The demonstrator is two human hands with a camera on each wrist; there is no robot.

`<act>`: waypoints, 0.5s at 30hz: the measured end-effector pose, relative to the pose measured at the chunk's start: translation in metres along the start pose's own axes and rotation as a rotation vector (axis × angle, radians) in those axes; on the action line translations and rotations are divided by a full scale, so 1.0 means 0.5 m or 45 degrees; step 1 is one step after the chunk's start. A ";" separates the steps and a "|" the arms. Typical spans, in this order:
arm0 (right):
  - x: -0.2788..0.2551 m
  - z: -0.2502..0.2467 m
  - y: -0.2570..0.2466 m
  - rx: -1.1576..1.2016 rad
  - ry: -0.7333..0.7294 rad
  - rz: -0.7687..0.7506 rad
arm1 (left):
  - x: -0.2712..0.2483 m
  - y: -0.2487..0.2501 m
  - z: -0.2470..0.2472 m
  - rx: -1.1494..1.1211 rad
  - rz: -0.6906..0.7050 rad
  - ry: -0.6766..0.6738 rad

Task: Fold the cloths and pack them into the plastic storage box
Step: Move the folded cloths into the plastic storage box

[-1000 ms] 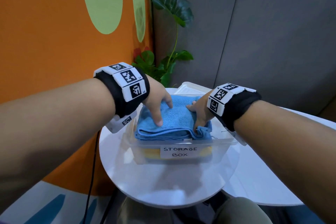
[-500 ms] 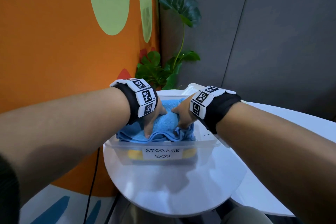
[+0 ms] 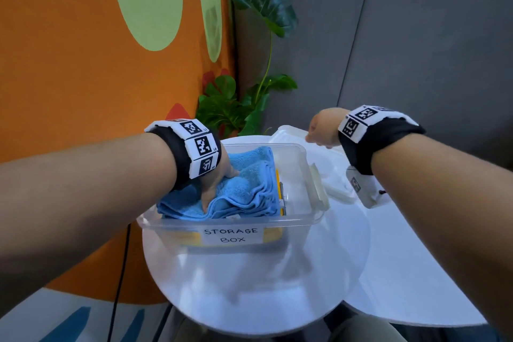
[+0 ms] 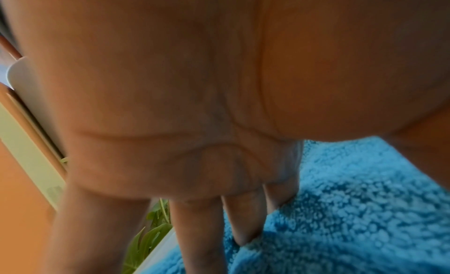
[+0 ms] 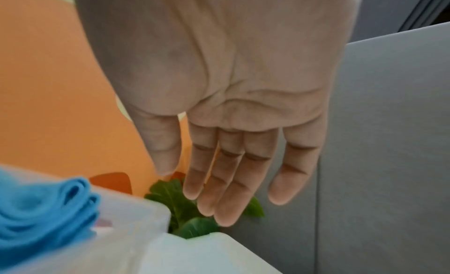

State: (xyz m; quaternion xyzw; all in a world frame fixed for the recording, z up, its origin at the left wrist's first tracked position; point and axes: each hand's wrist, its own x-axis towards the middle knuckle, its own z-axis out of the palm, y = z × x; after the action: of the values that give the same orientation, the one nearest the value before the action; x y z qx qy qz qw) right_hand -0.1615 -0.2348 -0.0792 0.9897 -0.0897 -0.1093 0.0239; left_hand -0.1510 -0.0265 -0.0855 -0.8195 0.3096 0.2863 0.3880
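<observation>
A folded blue cloth lies in the clear plastic storage box, on top of a yellow cloth whose edge shows at the right. My left hand presses flat on the blue cloth with straight fingers. My right hand hovers above the box lid behind the box, its fingers straight and empty. In the right wrist view the blue cloth shows through the box wall, with the lid below the hand.
The box stands on a round white table, with a second white table touching it on the right. A potted plant stands behind, between the orange wall and the grey panels.
My right hand has left the blue cloth and lifted back and to the right, over the lid. My left hand still presses the cloth, which now sits lower in the box.
</observation>
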 end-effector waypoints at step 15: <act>0.173 0.296 0.122 -0.187 -0.345 0.214 | 0.007 0.008 -0.018 0.038 -0.042 -0.096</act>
State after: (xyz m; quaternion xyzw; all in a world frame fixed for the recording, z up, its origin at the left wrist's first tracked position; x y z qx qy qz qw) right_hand -0.1217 -0.3145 -0.2379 0.9505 -0.1665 -0.2456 0.0928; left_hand -0.1494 -0.0367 -0.0851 -0.8073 0.2854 0.3058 0.4163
